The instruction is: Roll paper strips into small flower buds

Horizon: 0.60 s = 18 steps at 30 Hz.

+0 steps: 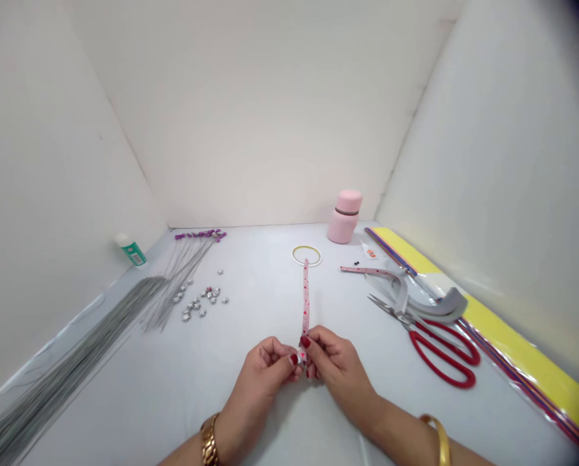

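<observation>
A narrow pink paper strip (306, 294) with red hearts stretches away from my fingers, its far end touching a tape ring. My left hand (270, 370) pinches the near end of this strip between thumb and forefinger. Close beside it, my right hand (337, 362) pinches the same strip just above, thumb on top. The near end looks folded or looped between the fingertips, but the fingers partly hide it. Small silvery folded paper stars (192, 306) lie in a loose group to the left of my hands.
Grey wires (90, 349) lie at left, near purple-tipped stems (199, 235) and a green-and-white bottle (133, 250). A pink flask (344, 217) stands behind the tape ring (294, 259). Red-handled scissors (445, 355), grey strips (445, 307), another patterned strip (362, 270) and yellow sheets (508, 343) lie right.
</observation>
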### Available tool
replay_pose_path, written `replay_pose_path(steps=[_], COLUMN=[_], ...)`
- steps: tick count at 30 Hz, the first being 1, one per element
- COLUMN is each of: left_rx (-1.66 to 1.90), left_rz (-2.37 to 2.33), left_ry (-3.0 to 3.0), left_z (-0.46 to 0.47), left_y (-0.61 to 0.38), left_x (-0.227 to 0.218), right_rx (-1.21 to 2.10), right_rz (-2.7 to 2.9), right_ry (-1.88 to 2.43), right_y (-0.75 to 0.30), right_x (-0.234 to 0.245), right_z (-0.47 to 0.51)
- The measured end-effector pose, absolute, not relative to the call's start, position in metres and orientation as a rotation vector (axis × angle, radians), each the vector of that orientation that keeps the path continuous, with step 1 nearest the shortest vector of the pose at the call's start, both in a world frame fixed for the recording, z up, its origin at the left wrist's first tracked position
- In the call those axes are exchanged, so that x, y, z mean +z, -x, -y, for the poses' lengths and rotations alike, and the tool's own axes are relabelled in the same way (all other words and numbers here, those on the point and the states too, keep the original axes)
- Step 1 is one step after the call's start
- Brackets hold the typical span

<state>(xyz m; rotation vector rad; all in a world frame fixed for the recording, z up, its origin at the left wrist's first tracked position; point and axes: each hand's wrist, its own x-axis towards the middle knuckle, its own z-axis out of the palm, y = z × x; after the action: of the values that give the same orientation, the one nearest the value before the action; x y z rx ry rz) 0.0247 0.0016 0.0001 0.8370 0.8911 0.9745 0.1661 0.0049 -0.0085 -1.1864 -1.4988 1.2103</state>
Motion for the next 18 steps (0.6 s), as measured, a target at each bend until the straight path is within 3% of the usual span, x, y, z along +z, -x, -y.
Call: replay_pose_path(steps=[9, 18], left_rx=[1.001, 1.062], left_rz=[-0.913, -0.936], left_ry=[-1.168, -1.166], left_z=[0.0009, 0.0007], left_y=[-0.0248, -0.0257], left_x=[-0.0051, -0.0011], right_rx=[1.428, 1.475], right_rz=[1.232, 1.316], right_ry=[1.099, 1.137], right_y=[-0.1633, -0.1634], right_x=[-0.0110, -0.0119], right_z=[-0.0089, -0.0070])
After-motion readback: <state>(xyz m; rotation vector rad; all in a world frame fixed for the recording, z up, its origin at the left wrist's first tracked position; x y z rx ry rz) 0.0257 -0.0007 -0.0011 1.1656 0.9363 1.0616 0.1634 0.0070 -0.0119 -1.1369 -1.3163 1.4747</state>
